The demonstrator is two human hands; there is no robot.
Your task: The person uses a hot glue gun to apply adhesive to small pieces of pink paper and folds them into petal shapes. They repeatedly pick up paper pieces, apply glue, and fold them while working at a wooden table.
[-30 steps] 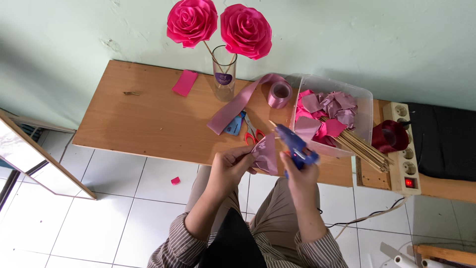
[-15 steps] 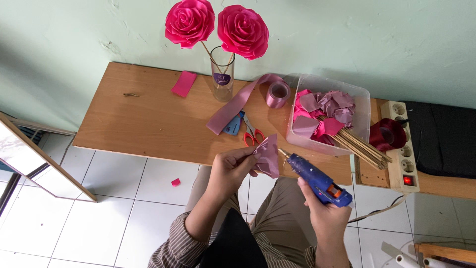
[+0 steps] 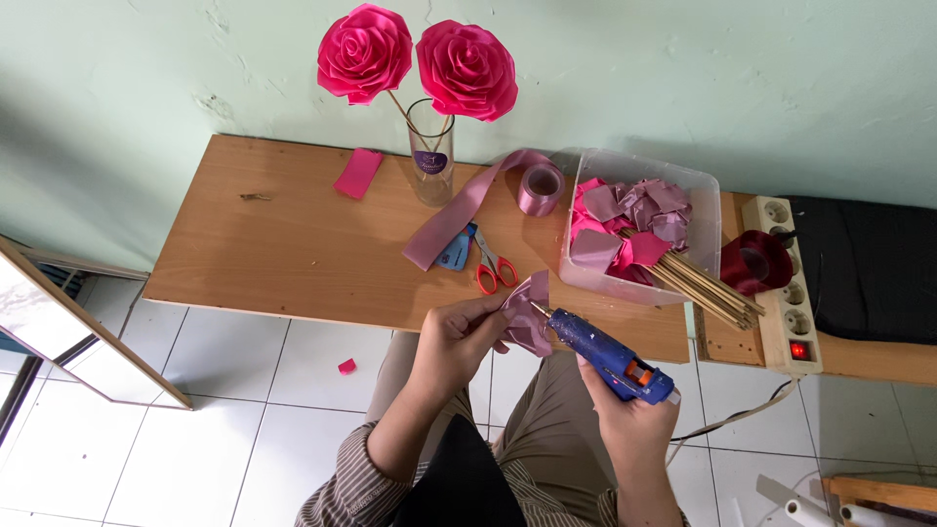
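Observation:
My left hand (image 3: 457, 334) pinches a folded mauve ribbon piece (image 3: 528, 312) just in front of the wooden table's (image 3: 293, 254) near edge. A blue glue gun (image 3: 603, 353) sits in my right hand (image 3: 634, 415), its nozzle tip touching the ribbon piece from the right. Both hands hover over my lap, below the table edge.
On the table stand a glass vase (image 3: 430, 161) with two pink ribbon roses (image 3: 467, 68), a mauve ribbon roll (image 3: 540, 187) with a trailing strip, red-handled scissors (image 3: 492, 267), and a clear box (image 3: 683, 185) of ribbon pieces with wooden sticks (image 3: 708, 290). A power strip (image 3: 789, 293) lies right; a mirror (image 3: 59, 332) leans left.
My right hand has drawn the glue gun down and to the right, away from the table, then angled its nozzle onto the ribbon piece. My left hand has kept hold of the ribbon.

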